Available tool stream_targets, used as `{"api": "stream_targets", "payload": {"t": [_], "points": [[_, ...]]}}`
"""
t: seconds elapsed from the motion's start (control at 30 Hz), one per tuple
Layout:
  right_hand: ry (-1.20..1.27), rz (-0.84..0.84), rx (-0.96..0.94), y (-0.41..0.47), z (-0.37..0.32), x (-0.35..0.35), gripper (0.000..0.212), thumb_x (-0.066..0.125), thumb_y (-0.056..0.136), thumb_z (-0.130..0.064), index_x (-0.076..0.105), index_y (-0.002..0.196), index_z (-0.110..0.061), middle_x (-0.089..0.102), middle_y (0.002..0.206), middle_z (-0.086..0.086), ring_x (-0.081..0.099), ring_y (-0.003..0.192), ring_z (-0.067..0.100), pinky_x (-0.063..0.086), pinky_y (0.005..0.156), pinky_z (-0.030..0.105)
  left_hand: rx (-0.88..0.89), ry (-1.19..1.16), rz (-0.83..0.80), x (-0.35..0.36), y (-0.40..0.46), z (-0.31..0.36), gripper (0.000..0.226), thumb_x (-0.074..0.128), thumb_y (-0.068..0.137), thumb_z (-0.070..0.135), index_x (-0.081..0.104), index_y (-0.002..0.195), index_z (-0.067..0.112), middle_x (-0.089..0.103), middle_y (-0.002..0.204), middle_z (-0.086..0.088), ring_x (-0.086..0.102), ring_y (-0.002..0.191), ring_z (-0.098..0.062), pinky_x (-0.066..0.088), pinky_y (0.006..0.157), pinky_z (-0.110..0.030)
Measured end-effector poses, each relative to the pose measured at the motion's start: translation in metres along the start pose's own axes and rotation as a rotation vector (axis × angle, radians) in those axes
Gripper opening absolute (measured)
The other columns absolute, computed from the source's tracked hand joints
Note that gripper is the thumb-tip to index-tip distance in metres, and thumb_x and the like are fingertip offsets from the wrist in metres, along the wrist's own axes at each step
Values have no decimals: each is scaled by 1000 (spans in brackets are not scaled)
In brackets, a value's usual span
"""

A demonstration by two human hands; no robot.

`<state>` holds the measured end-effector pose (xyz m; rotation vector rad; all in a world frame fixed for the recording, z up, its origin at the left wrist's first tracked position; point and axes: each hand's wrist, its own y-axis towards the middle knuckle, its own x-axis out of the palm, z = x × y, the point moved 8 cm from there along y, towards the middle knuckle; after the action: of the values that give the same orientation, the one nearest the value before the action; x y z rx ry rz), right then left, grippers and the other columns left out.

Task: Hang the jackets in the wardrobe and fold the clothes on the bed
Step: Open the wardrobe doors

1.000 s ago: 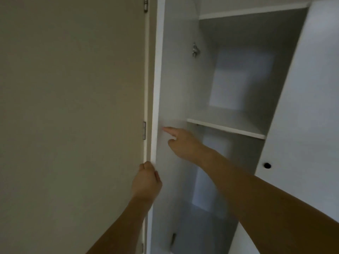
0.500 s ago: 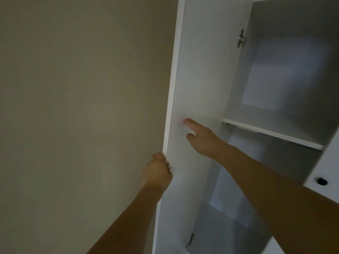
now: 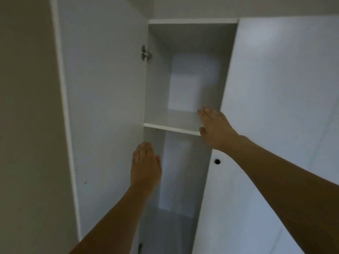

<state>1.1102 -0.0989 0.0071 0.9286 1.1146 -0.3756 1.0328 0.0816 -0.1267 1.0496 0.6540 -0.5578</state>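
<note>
Wardrobe (image 3: 183, 74) left door (image 3: 102, 107) swung wide — left hand (image 3: 145, 167) lower centre, right hand (image 3: 215, 128) by the shelf (image 3: 170, 128), fingers straight, holding nothing.

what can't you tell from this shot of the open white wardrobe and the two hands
Head view only:
- Jackets, bed, clothes: outside the frame.
- Hanging rail: none visible; the right hand and white shelf cover part of the compartment.
- Wardrobe floor: cut by the bottom edge and hidden behind the left hand and forearm.
- Right white door: whether shut or ajar is unclear.
- Metal hinge: blurred.
</note>
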Motion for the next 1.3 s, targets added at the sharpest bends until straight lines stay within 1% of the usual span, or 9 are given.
{"api": "stream_targets", "payload": {"t": [0.27, 0.4, 0.53, 0.63, 0.7, 0.73, 0.83, 0.97, 1.3], "points": [[-385, -49, 52, 22, 91, 14, 67, 38, 101, -21, -2, 155, -14, -11, 162, 8, -13, 149, 25, -13, 116, 43, 159, -237, -483, 131, 64, 103, 56, 30, 106, 34, 23, 152, 2, 30, 156, -17, 30, 144, -27, 22, 116, -33], [-483, -69, 17, 64, 108, 50, 72, 41, 96, -15, 0, 155, -15, -9, 163, 7, -14, 149, 25, -19, 110, 42, 67, -457, -670, 192, 92, 131, 53, 28, 106, 37, 29, 149, 6, 37, 153, -13, 39, 138, -27, 31, 109, -34], [-563, -88, -41, 101, 117, 94, 72, 42, 93, -16, 5, 155, -14, -1, 163, 8, -9, 149, 25, -21, 110, 44, -27, -679, -816, 246, 113, 157, 59, 30, 106, 37, 14, 156, 10, 24, 160, -9, 27, 145, -24, 22, 114, -30], [-665, -119, -32, 112, 129, 121, 68, 38, 95, -24, 8, 154, -11, 3, 162, 10, -9, 149, 27, -21, 111, 48, -37, -808, -875, 273, 117, 177, 56, 34, 105, 39, 25, 154, 12, 32, 156, -5, 34, 142, -24, 23, 116, -32], [-764, -120, -44, 113, 137, 133, 62, 32, 97, -28, 13, 154, -9, 6, 162, 12, -9, 149, 30, -19, 112, 53, -30, -836, -855, 288, 118, 183, 43, 35, 105, 36, 47, 137, 10, 55, 133, -3, 53, 123, -21, 42, 104, -32], [-785, -112, -51, 112, 139, 135, 60, 30, 98, -29, 17, 153, -10, 10, 161, 12, -8, 149, 31, -18, 112, 55, -24, -815, -809, 291, 119, 182, 34, 36, 105, 34, 55, 121, 10, 61, 112, -2, 60, 104, -17, 49, 88, -26], [-779, -87, -71, 108, 139, 134, 51, 32, 99, -29, 35, 147, -12, 23, 156, 11, 1, 148, 32, -15, 114, 56, 46, -676, -657, 291, 123, 175, 27, 37, 106, 32, 53, 94, 13, 55, 79, 3, 52, 68, -7, 37, 55, -18], [-770, -42, -101, 98, 129, 123, 42, 35, 100, -29, 49, 137, -15, 36, 149, 10, 12, 146, 31, -17, 111, 56, 138, -573, -616, 278, 117, 174, 29, 37, 105, 32, 49, 85, 16, 53, 73, 3, 50, 63, -7, 34, 52, -20], [-742, 48, -142, -16, 91, 60, 41, 44, 97, -26, 49, 137, -18, 35, 151, 9, 10, 148, 29, -13, 114, 57, 202, -533, -602, 193, 13, 184, 31, 43, 102, 38, 41, 75, 23, 54, 72, 4, 51, 62, -8, 35, 52, -21]]}}
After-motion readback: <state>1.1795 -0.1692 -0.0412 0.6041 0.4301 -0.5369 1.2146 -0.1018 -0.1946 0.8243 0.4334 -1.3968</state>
